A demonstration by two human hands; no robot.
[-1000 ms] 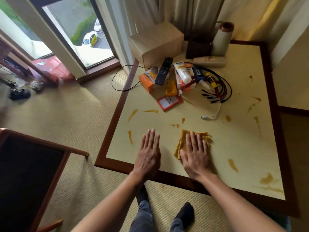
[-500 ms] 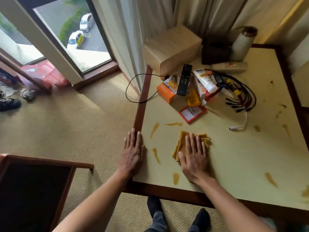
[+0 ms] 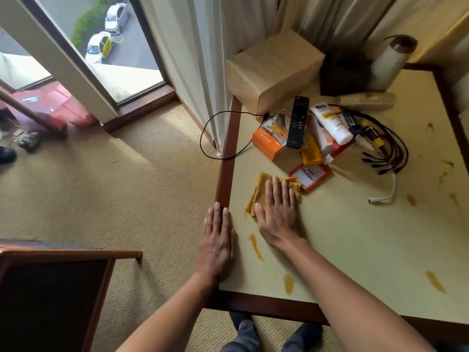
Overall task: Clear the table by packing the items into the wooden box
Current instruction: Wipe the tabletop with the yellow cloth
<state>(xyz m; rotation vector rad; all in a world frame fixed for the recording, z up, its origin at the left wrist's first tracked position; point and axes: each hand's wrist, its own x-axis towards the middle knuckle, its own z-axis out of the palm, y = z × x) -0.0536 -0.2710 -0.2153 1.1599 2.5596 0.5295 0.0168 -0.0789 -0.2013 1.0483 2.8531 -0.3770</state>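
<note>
Head view: the wooden box (image 3: 274, 72) sits at the surface's (image 3: 355, 250) far left corner, beside a heap with a black remote (image 3: 297, 121) and orange carton (image 3: 269, 143). Nearer, the right hand (image 3: 278, 214) presses flat, grip spread wide, on a yellow cloth (image 3: 258, 191); the left hand (image 3: 217, 243) lies flat and empty on the surface's left edge.

The square table (image 3: 355, 250) had a pale cream top, streaked with ochre stains, inside a dark reddish-brown wooden border. On it lay a mustard-yellow folded cloth (image 3: 258, 191), an orange cardboard charger box (image 3: 266, 143), a black slim remote (image 3: 297, 123) and a light tan wooden box (image 3: 274, 69).
</note>
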